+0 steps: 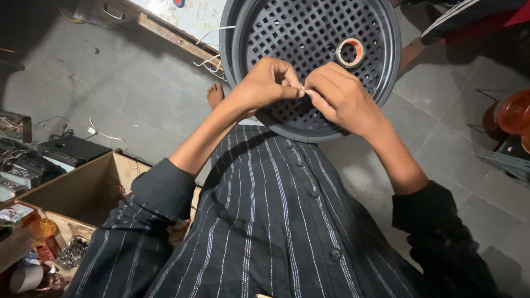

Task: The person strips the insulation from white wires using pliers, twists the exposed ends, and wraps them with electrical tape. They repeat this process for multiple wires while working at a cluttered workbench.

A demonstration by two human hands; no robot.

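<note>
both hands, left hand (pixel 269 83) & right hand (pixel 338 95), pinch a thin wire end (pixel 303 89) btwn fingertips over the round black grille (pixel 314 33); join looks unfinished, tape roll (pixel 350 52) lies untouched on grille.

Dim overall; soft light from upper right, corners dark, slight wide-angle stretch at edges.

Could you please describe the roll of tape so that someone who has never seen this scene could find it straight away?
Look at the big round black grille standing on the grey floor, just beyond the left hand and right hand. The roll of tape sits on its upper right part: a small orange-brown ring, the only coloured thing on the black mesh.
</note>
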